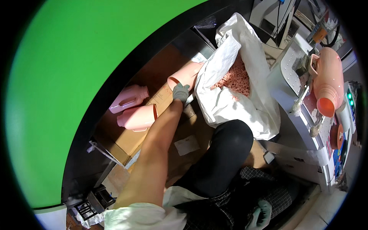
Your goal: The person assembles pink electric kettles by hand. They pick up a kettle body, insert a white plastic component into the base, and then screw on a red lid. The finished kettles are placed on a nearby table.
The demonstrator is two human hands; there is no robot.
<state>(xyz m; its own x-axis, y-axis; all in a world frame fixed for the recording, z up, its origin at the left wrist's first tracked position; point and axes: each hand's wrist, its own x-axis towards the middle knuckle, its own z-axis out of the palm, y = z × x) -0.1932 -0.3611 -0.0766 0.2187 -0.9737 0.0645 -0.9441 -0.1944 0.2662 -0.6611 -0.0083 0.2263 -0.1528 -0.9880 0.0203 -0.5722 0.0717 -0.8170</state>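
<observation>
My left hand (pixel 181 92), in a grey glove, reaches out and grips the near rim of a pink plastic jug shell (pixel 188 73), which lies on its side with its wide end toward me. Its far end touches a white sack. Two more pink shells with handles, one upper (pixel 129 98) and one lower (pixel 136 117), lie to the left in the cardboard-lined space. My right hand (pixel 262 215), in a pale glove, rests by my lap over dark checked cloth, holding nothing visible, its fingers slightly apart.
A large white sack (pixel 214 105) gapes with pink shredded scraps (pixel 235 78) inside. Another pink jug shell (pixel 330 78) sits on a machine with a perforated metal plate (pixel 293 57) at right. A broad green panel (pixel 76 69) with a black edge borders the left.
</observation>
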